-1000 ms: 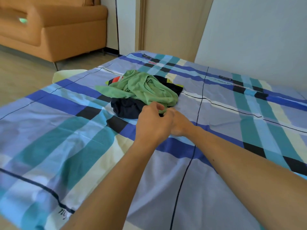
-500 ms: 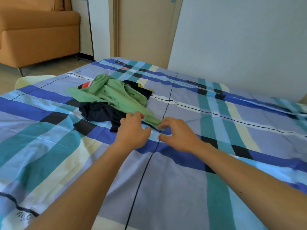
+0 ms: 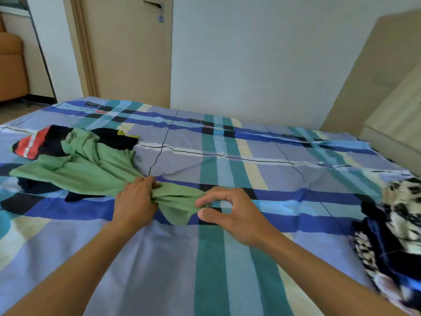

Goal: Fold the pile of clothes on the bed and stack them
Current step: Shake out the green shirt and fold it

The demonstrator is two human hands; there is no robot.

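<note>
Head view: left hand (image 3: 134, 201) grips the green shirt (image 3: 86, 169), right hand (image 3: 234, 215) pinches its edge; best pulled clear of the pile (image 3: 52, 142) and spread flat.

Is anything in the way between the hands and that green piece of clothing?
No, nothing visible is in the way. The left hand grips the green garment where it bunches, and the right hand pinches its end with thumb and fingers. Both hands touch the cloth directly.
</note>
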